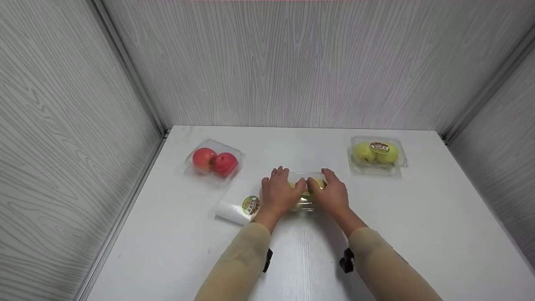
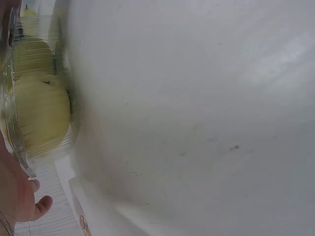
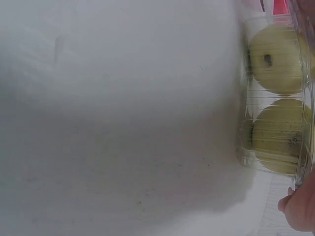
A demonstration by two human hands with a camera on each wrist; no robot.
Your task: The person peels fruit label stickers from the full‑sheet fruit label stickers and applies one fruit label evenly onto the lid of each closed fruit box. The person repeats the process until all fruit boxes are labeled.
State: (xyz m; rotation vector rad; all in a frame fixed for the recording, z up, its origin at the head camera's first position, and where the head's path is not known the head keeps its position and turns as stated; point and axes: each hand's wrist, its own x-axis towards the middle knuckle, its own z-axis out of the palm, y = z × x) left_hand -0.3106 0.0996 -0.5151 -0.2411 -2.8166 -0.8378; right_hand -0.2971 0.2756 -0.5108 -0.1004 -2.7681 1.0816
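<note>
A clear plastic clamshell fruit box (image 1: 306, 205) with yellow-green round fruits stands on the white table between both hands. My left hand (image 1: 279, 191) holds its left end, fingers over the far side and thumb on the lid. On the right end, my right hand (image 1: 333, 193) grips in the same way. The two thumbs lie close together over a small label on the lid, partly covering it. Ridged box walls and pale fruits (image 2: 42, 115) show in the left wrist view. Two speckled fruits (image 3: 276, 135) appear through the wall in the right wrist view.
A white sheet with round labels (image 1: 234, 207) lies partly behind the left forearm. At the back left is a clear box of red fruits (image 1: 225, 164). A labelled box of yellow-green fruits (image 1: 378, 152) sits back right. Grey wood-grain panels (image 1: 292, 62) enclose the table.
</note>
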